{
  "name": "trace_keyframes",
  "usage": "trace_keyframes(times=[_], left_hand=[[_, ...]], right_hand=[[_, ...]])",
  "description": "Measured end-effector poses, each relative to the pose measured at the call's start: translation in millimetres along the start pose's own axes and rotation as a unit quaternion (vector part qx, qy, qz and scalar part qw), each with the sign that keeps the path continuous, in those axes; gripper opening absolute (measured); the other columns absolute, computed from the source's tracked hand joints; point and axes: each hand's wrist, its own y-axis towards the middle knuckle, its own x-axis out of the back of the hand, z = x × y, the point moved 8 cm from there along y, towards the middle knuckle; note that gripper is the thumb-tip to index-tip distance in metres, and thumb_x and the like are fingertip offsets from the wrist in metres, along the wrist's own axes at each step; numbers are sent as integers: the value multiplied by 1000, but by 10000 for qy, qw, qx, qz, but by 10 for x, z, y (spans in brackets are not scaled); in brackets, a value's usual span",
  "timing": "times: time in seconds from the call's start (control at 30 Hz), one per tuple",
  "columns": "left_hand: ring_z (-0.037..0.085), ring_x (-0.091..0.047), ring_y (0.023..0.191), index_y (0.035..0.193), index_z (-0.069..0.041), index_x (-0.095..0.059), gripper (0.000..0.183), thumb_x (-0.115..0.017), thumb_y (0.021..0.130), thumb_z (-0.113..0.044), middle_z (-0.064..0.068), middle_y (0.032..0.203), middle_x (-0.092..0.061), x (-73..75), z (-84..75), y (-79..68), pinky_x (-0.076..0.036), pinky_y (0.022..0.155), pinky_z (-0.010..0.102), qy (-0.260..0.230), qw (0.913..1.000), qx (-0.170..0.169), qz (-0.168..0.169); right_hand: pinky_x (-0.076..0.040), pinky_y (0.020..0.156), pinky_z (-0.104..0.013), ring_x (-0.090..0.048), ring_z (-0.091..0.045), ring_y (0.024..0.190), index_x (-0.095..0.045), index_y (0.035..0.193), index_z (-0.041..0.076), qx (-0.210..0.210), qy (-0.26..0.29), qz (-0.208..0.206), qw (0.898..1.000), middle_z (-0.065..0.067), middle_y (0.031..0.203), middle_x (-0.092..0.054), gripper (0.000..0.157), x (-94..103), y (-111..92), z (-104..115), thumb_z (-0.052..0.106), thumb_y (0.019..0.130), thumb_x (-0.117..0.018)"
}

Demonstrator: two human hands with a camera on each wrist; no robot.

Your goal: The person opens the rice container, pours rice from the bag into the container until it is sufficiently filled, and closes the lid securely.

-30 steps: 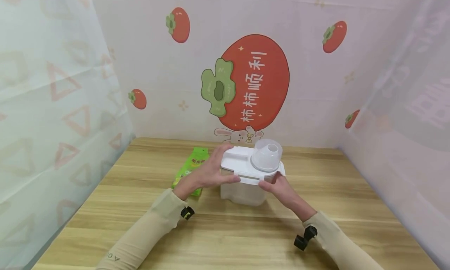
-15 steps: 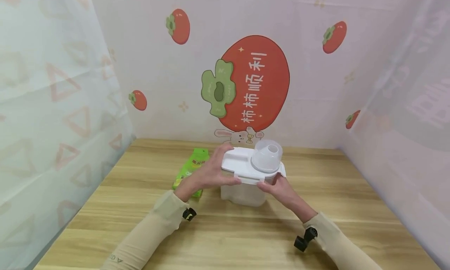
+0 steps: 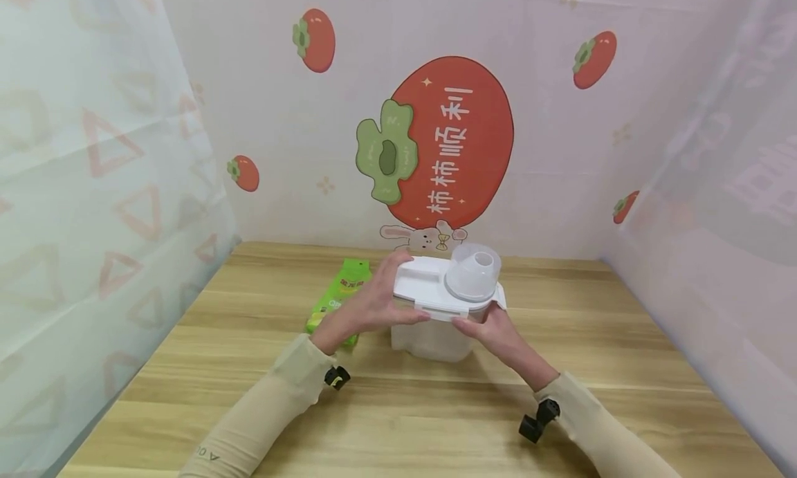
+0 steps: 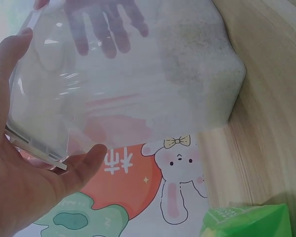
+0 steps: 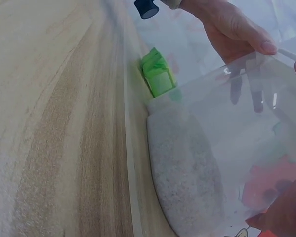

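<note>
A clear plastic storage container [image 3: 429, 342] stands upright on the table under a white lid [image 3: 429, 299]. On the lid's right part sits a see-through measuring cup [image 3: 472, 277], dome side up. My left hand [image 3: 376, 299] grips the lid's left end, thumb in front by the front clip and fingers behind. My right hand [image 3: 501, 334] holds the right end just below the lid, its thumb at the front clip's right end. Through the wall in the right wrist view, pale grainy contents [image 5: 182, 168] show at the container's bottom. In the head view the right hand's other fingers are hidden.
A green packet [image 3: 345, 284] lies to the left of the container, partly behind the left wrist. The wood-grain table [image 3: 398, 423] ends at a printed backdrop [image 3: 548, 160], with pale sheets on both sides.
</note>
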Motion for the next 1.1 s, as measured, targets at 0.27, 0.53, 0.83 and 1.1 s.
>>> trace_keyframes(times=[0.27, 0.53, 0.83, 1.1], left_hand=[[14, -43, 115, 141, -18, -29, 93, -85, 72, -43, 0, 137, -39, 7, 1, 4, -48, 93, 33, 57, 10000, 73, 17], [15, -43, 115, 142, -17, -28, 95, -86, 71, -41, 2, 138, -39, 13, 5, 3, -49, 93, 34, 155, 9998, 127, -21], [18, -43, 119, 142, -13, -28, 96, -86, 71, -40, 6, 142, -37, 27, -17, -7, -48, 97, 37, 296, 9995, 53, -106], [18, -45, 115, 141, -12, -30, 94, -85, 71, -43, 6, 139, -41, 31, -14, 10, -48, 95, 36, 487, 9988, 15, -71]], right_hand=[[-33, 114, -52, -44, -31, 132, -36, 141, 2, 70, 130, -95, 9998, -19, 140, -48, 72, -11, 9, 9, 16, 83, -76], [-33, 114, -53, -45, -32, 132, -35, 142, 2, 142, 169, -223, 9995, -18, 140, -48, 75, -12, 12, 8, 16, 82, -78], [-36, 112, -50, -48, -24, 126, -37, 141, 4, 314, 185, -362, 9987, -15, 138, -51, 72, -14, 0, 48, 14, 82, -77], [-35, 112, -51, -47, -28, 128, -36, 141, 3, 184, 227, -358, 9989, -16, 138, -50, 74, -15, -6, 43, 14, 81, -77]])
